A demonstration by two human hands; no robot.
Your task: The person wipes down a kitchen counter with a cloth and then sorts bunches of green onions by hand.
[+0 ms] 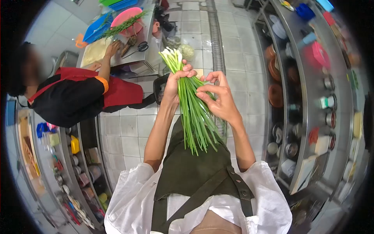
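My left hand (173, 85) is closed around a bunch of green onions (194, 117) just below the white root ends, which point away from me. The long green leaves hang toward my dark green apron (194, 171). At the right side of the bunch, my right hand (221, 97) has its thumb and fingers bent together in a pinch on a green onion leaf. The fingertips partly cover that leaf.
On the left, a co-worker in a red apron (120, 93) reaches over a metal table with a cutting board (93, 52), scissors (142, 46), a pink basin (126, 23) and a blue tray (97, 29). Loaded metal shelves (290, 97) line the right. A drain channel (214, 35) crosses the tiled floor.
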